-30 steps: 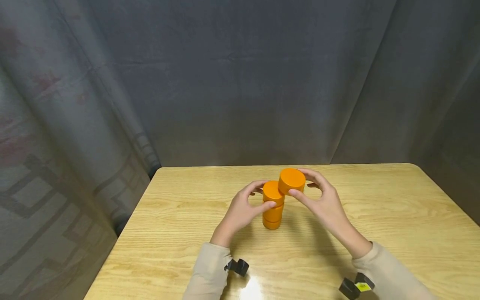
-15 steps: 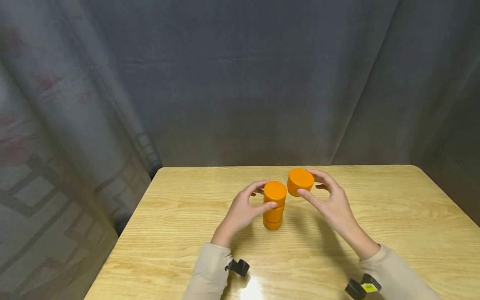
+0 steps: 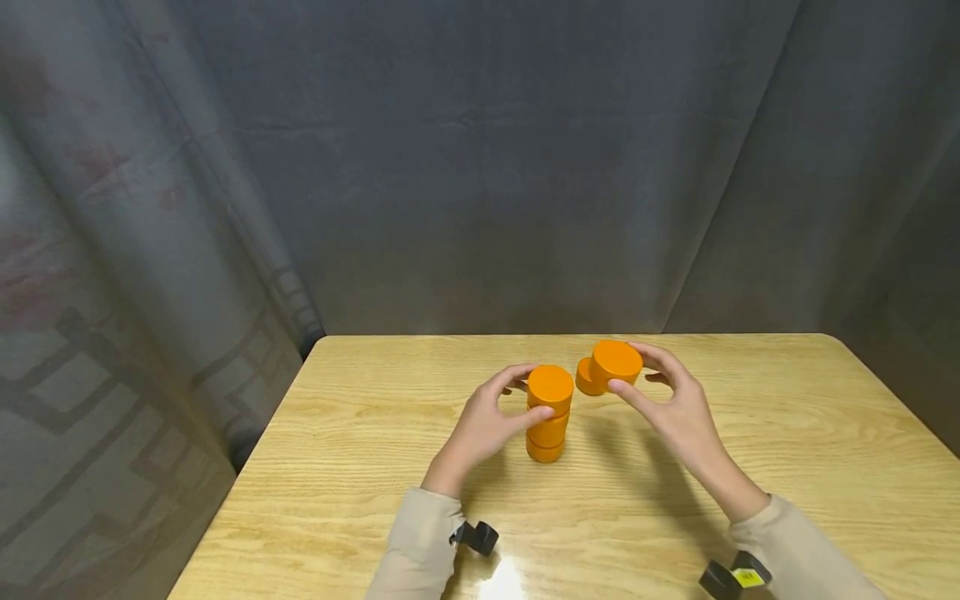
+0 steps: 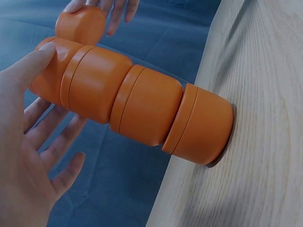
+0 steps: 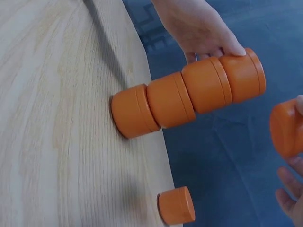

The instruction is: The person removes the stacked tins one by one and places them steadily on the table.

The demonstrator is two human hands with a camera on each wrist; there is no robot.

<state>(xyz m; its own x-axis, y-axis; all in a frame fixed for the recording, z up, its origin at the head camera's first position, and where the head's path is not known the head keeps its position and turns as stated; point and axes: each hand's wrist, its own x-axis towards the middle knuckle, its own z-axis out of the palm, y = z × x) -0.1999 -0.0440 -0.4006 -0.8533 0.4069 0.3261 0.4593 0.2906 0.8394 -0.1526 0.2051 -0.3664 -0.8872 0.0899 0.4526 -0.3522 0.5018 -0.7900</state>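
A stack of several round orange lidded jars (image 3: 546, 431) stands upright on the table, its pieces slightly out of line in the left wrist view. My left hand (image 3: 480, 429) grips the top jar (image 3: 550, 386) of the stack between thumb and fingers. To the right of the stack top, my right hand (image 3: 678, 421) pinches another orange jar (image 3: 617, 361) by its sides, up in the air and apart from the stack. That held jar (image 4: 81, 26) also shows at the upper left of the left wrist view. Parts of the right fingers are hidden behind it.
One more orange jar (image 5: 176, 206) stands alone on the table right of the stack, partly covered by the held jar in the head view. The light wooden table (image 3: 337, 517) ends at a grey curtain (image 3: 480, 183). A black wrist device (image 3: 476, 536) sits on the left sleeve.
My right hand has carried its jar rightward, away from the stack top. The lone jar behind it has come into sight. My left hand has stayed at the stack.
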